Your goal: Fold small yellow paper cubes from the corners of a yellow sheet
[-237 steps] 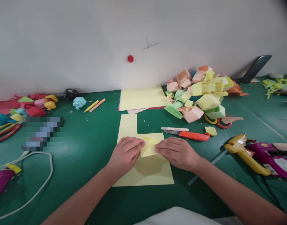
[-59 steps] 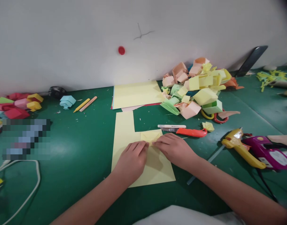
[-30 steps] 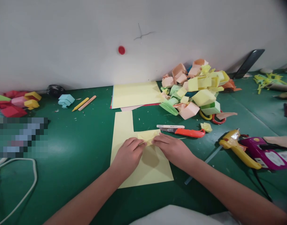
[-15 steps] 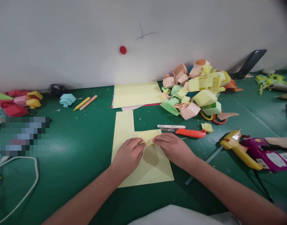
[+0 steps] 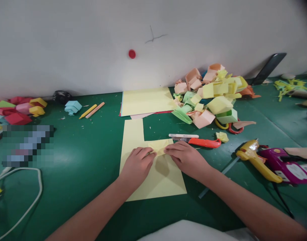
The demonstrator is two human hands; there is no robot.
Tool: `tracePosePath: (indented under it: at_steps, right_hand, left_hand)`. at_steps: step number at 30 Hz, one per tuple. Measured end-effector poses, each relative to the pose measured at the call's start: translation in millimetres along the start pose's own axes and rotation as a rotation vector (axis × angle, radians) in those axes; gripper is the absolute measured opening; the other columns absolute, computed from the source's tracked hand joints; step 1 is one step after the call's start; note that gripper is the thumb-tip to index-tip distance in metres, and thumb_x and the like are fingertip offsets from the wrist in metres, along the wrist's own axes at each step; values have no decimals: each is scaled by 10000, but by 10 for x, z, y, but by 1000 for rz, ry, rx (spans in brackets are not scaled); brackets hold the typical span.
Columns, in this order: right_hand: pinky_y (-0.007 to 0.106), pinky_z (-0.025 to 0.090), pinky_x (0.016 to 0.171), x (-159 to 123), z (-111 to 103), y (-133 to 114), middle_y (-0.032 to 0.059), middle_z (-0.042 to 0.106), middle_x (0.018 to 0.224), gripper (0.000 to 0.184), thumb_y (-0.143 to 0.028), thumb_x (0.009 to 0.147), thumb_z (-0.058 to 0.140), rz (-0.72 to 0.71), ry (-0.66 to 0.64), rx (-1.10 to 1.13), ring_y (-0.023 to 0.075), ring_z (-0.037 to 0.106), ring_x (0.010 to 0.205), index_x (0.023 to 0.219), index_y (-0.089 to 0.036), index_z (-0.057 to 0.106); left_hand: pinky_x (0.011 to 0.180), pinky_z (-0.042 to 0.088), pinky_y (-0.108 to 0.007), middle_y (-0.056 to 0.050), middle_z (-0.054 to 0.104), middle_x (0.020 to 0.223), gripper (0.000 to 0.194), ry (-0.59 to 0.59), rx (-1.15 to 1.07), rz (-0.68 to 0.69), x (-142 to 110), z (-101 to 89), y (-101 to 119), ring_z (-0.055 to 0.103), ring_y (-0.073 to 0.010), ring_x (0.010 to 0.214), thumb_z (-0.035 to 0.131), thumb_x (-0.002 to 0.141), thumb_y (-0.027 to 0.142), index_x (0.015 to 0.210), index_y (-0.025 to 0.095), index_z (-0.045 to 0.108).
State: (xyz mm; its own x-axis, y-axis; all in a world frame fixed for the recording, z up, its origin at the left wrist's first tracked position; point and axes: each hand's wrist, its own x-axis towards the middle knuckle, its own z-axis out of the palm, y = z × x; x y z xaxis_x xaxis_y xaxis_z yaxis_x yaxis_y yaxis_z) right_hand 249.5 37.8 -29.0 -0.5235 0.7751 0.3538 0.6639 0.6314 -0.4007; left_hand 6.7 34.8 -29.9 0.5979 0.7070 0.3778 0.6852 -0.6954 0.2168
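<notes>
A small yellow folded paper piece (image 5: 159,146) lies on a larger yellow sheet (image 5: 133,137) with a corner cut out, on the green table. My left hand (image 5: 137,164) pinches the piece's left side with bent fingers. My right hand (image 5: 185,157) pinches its right side. Both hands rest on the sheet, their fingertips almost meeting over the piece.
An orange utility knife (image 5: 205,143) and a white pen (image 5: 183,136) lie just beyond my right hand. A heap of folded coloured paper (image 5: 211,97) and scissors (image 5: 227,126) sit behind. Glue guns (image 5: 258,160) lie at right. Paper sheets (image 5: 145,102), pencils (image 5: 91,110) and a white cable (image 5: 30,197) are further left.
Over the last seconds my hands stay on the small yellow piece, with small finger shifts as they work a fold. Nothing else on the table has moved.
</notes>
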Motion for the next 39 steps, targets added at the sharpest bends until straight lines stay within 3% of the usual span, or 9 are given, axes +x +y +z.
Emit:
tracePosePath:
  at_steps: [11, 17, 30, 39]
  right_hand:
    - [431, 549, 920, 16, 3, 31, 78, 737, 1135, 297, -28, 900, 544, -59, -11, -54, 256, 637, 999, 1077, -161, 742]
    - [422, 529, 925, 20, -49, 5, 60, 732, 1132, 309, -48, 902, 539, -36, -54, -31, 249, 616, 1019, 1084, -195, 739]
    - [449, 488, 881, 38, -185, -123, 91, 660, 1127, 283, -292, 973, 560, -64, -193, -161, 276, 555, 1015, 1218, -308, 700]
    - [449, 492, 935, 54, -171, -116, 74, 712, 1135, 258, -220, 964, 546, -21, -173, -125, 265, 605, 1052, 1117, -254, 751]
  left_hand:
    - [883, 563, -411, -99, 700, 1126, 281, -22, 62, 131, -35, 14, 7, 621, -253, 1041, 466, 970, 82, 1155, 129, 672]
    - [838, 569, -411, -90, 716, 1107, 309, -42, 37, 95, -43, -8, 25, 649, -244, 974, 442, 965, 87, 1155, 146, 678]
    - [935, 530, -461, -105, 681, 1159, 303, -133, -75, 38, -21, -101, 64, 608, -264, 1099, 457, 980, 155, 1201, 158, 665]
    - [948, 511, -461, -91, 681, 1148, 290, -171, -93, 4, 0, -135, 51, 611, -257, 1090, 480, 970, 167, 1177, 185, 681]
